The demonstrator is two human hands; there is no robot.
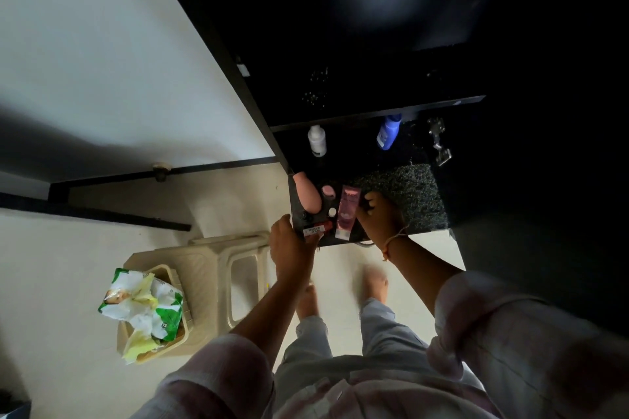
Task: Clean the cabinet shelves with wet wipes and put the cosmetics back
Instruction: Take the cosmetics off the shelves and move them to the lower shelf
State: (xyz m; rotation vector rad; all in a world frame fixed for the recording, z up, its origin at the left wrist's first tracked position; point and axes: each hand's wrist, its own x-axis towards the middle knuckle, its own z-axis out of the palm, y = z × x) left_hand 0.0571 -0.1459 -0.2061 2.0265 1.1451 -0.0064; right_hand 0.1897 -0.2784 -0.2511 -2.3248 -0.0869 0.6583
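Cosmetics lie in a small bunch on the dark shelf, right at the two grips. The left grip is curled round a small box with a white label. It holds the box at the front edge of the shelf. The right grip has bent fingers that touch the side of a pink tube. I cannot tell if it pinches the tube or only pushes it. The tube lies between the two grips. Just past the left grip is a fat pink bottle.

This looks like the putting-back part of the job. To do it well, I think the box should go down flat next to the tube and not bump the pink bottle. The tube should slide in from the edge so it cannot fall off.

Past the right grip, a rough dark mat covers part of the shelf. Farther in from both grips, a white bottle and a blue bottle sit at the back, under a board.

Out to the side of the left grip, low down, is a cream stool. A basket beside it holds a green pack of wipes and some crumpled wipes.
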